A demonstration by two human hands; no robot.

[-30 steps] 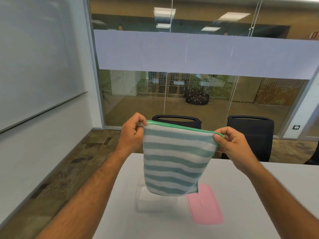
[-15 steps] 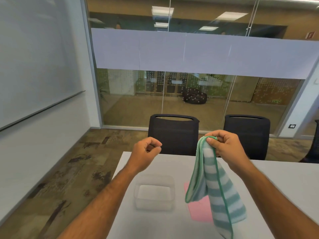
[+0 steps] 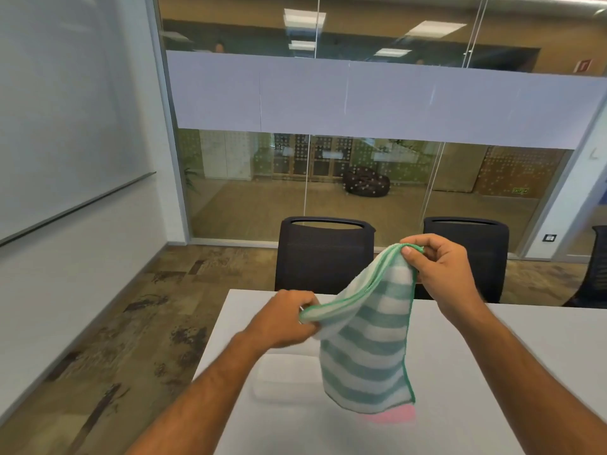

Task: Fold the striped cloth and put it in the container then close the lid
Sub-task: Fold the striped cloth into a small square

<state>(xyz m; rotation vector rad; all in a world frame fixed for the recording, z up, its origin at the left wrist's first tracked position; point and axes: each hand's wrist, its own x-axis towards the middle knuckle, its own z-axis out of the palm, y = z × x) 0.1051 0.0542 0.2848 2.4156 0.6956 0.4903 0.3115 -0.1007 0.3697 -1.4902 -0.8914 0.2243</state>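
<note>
A green-and-white striped cloth [image 3: 371,339] hangs in the air above the white table [image 3: 492,372], folded over itself. My right hand [image 3: 440,267] pinches its upper corner, held high. Lower and to the left, my left hand [image 3: 285,318] grips the folded edge. A clear plastic container [image 3: 282,379] stands open on the table under my left forearm, partly hidden behind the cloth. The pink lid [image 3: 391,417] lies flat to its right, mostly covered by the hanging cloth.
Two black chairs [image 3: 323,254] stand at the table's far edge, with a glass wall behind them. A whiteboard [image 3: 65,110] covers the left wall. The table's left edge drops to a patterned floor [image 3: 131,323].
My left hand, shut on nothing half a second ago, has come down and taken hold of the cloth's folded edge. The cloth now stretches between both hands.
</note>
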